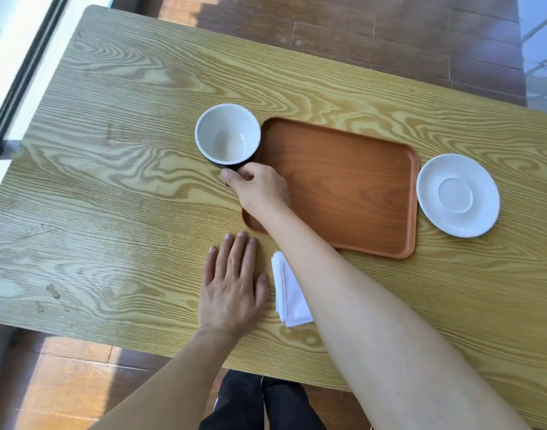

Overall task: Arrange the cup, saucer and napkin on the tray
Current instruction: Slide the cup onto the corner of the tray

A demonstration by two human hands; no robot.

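A cup (228, 135), white inside and dark outside, stands upright on the table just left of the brown tray (352, 169). My right hand (258, 184) reaches across the tray's left end and is closed on the cup's handle side. The tray holds nothing but my arm's shadow. A white saucer (458, 195) lies on the table right of the tray, apart from it. A folded white napkin (289, 293) lies near the front edge, partly hidden under my right forearm. My left hand (231, 287) rests flat on the table, fingers spread, just left of the napkin.
The wooden table (111, 181) stretches wide to the left of the cup. Its front edge runs close to my body, with floor below. A window frame (21, 72) borders the far left. Dark floorboards lie beyond the table's far edge.
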